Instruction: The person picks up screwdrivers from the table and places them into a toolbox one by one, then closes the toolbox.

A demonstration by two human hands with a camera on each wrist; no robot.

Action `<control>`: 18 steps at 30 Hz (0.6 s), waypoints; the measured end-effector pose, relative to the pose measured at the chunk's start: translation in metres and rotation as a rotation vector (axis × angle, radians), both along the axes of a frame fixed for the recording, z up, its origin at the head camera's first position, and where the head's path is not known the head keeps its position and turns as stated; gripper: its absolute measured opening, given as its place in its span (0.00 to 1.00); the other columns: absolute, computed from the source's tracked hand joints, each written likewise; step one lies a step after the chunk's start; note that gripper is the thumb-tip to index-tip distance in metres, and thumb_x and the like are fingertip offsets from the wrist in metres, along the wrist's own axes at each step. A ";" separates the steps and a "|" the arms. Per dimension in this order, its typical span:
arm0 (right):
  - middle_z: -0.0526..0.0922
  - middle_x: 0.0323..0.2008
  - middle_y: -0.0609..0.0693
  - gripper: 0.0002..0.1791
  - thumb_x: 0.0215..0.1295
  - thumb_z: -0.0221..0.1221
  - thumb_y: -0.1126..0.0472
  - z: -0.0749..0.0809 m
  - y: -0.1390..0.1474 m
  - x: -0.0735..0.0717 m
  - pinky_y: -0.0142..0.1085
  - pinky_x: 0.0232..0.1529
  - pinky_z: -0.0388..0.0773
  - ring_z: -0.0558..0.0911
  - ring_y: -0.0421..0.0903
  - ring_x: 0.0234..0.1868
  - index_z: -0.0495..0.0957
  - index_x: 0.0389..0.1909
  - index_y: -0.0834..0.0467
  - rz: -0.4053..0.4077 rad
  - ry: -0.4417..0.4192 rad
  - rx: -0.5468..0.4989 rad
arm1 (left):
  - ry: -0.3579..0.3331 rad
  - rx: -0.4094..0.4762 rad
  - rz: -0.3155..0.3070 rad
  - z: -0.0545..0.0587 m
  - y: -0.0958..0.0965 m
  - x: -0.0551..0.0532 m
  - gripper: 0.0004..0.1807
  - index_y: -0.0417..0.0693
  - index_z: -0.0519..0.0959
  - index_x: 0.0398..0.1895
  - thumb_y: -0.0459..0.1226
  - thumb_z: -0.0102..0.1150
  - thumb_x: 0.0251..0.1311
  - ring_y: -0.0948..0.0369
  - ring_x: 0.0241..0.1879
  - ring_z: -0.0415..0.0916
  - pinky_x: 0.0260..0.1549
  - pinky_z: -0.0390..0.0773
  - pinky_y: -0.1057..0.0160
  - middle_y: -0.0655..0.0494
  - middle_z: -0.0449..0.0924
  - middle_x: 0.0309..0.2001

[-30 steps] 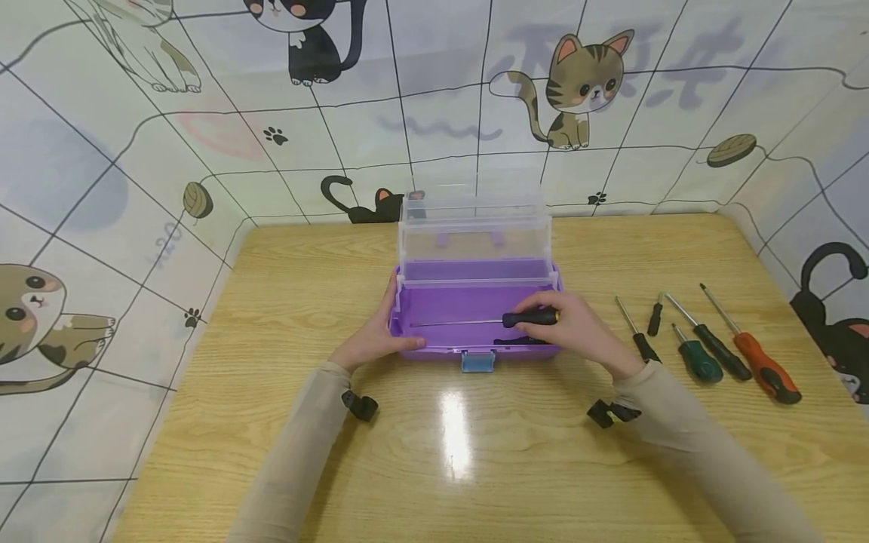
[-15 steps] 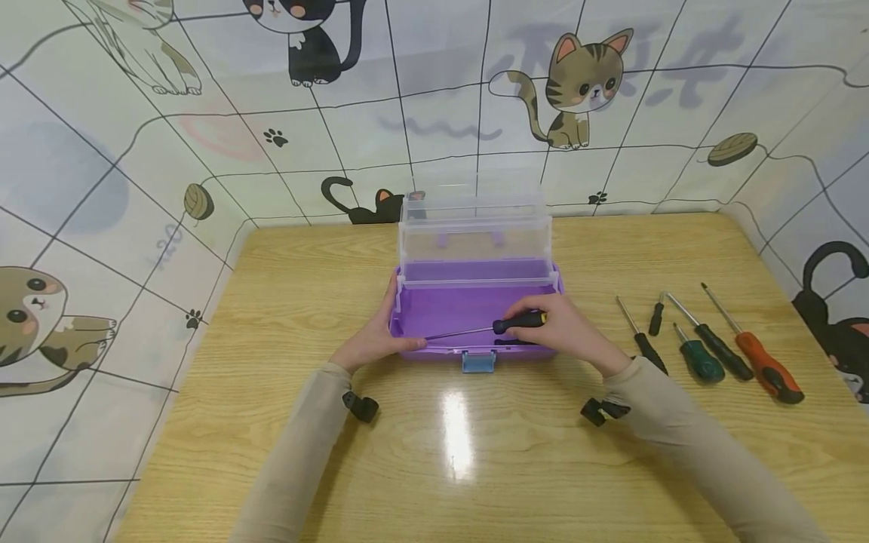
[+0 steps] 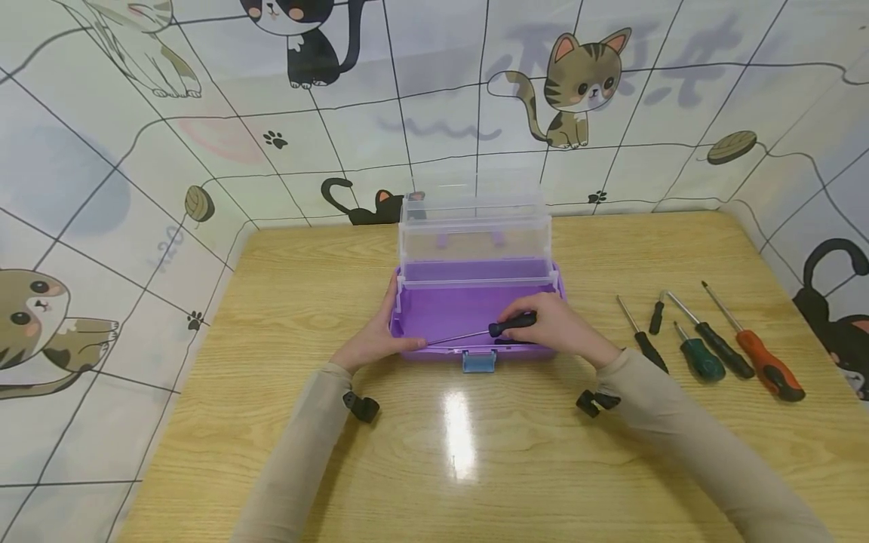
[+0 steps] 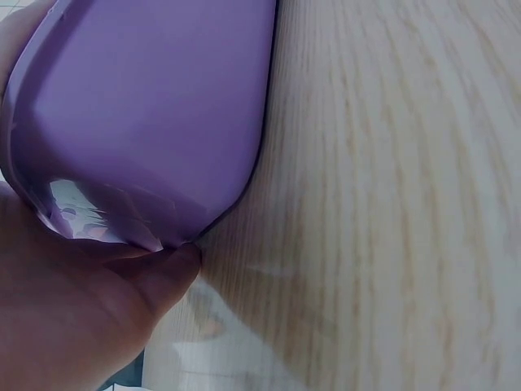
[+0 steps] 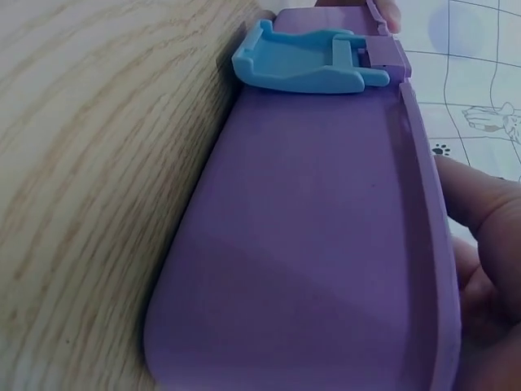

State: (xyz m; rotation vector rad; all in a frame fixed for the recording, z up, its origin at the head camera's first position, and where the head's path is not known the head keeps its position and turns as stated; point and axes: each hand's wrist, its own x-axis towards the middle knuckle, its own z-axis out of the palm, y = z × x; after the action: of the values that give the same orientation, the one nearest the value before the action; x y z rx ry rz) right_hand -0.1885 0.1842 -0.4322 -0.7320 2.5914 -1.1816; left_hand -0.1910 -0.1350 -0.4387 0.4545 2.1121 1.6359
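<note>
Within the right hand (image 3: 562, 326) a screwdriver (image 3: 511, 325) is pinched; by the left hand (image 3: 375, 339), the toolbox (image 3: 444, 308) is gripped. One item (image 3: 513, 342) is boxed, five tools (image 3: 702, 360) aren't.

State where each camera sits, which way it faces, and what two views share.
Head: worn on the head, facing forward and down at the purple box; left hand, right hand and sleeves show.
Left wrist: worn there, facing the box's side; part of the left hand shows.
Right wrist: worn there, facing the box's front; right hand at the right edge, a bit of left hand at top.
Head and right wrist share the blue latch.
</note>
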 end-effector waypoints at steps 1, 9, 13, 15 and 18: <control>0.86 0.36 0.47 0.09 0.55 0.69 0.66 0.000 0.000 -0.001 0.42 0.41 0.76 0.81 0.46 0.39 0.86 0.39 0.59 0.007 0.001 0.010 | -0.002 -0.001 0.000 0.000 0.000 0.000 0.69 0.66 0.23 0.75 0.32 0.71 0.49 0.54 0.74 0.27 0.68 0.39 0.44 0.57 0.21 0.76; 0.86 0.34 0.51 0.09 0.58 0.64 0.71 0.000 0.000 -0.004 0.45 0.44 0.79 0.83 0.49 0.39 0.83 0.40 0.67 0.039 -0.029 -0.020 | -0.009 0.007 0.000 0.000 0.000 0.000 0.69 0.66 0.23 0.75 0.31 0.70 0.49 0.55 0.73 0.25 0.68 0.37 0.45 0.58 0.20 0.76; 0.85 0.35 0.56 0.09 0.58 0.63 0.72 0.003 0.003 -0.002 0.48 0.45 0.78 0.83 0.49 0.39 0.82 0.41 0.68 0.032 -0.024 -0.068 | 0.005 0.006 -0.004 0.000 0.000 0.001 0.68 0.64 0.23 0.75 0.31 0.70 0.49 0.54 0.73 0.25 0.68 0.37 0.44 0.56 0.20 0.76; 0.85 0.36 0.56 0.10 0.58 0.63 0.72 0.004 0.005 0.000 0.49 0.45 0.78 0.83 0.49 0.39 0.82 0.41 0.67 0.024 -0.013 -0.080 | 0.015 0.001 -0.006 0.000 0.000 0.001 0.68 0.64 0.23 0.75 0.32 0.70 0.49 0.53 0.74 0.26 0.67 0.37 0.43 0.55 0.20 0.76; 0.85 0.36 0.54 0.10 0.58 0.63 0.72 0.006 0.010 0.003 0.47 0.43 0.79 0.82 0.47 0.38 0.82 0.41 0.66 0.010 0.010 -0.091 | 0.019 -0.010 -0.005 -0.001 -0.001 0.001 0.68 0.64 0.23 0.75 0.33 0.71 0.49 0.52 0.74 0.25 0.67 0.37 0.42 0.54 0.20 0.76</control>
State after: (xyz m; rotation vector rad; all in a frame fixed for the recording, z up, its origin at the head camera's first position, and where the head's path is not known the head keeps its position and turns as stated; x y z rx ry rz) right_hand -0.1851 0.1947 -0.4262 -0.7699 2.5530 -1.3042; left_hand -0.1903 -0.1359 -0.4397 0.4734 2.1304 1.6238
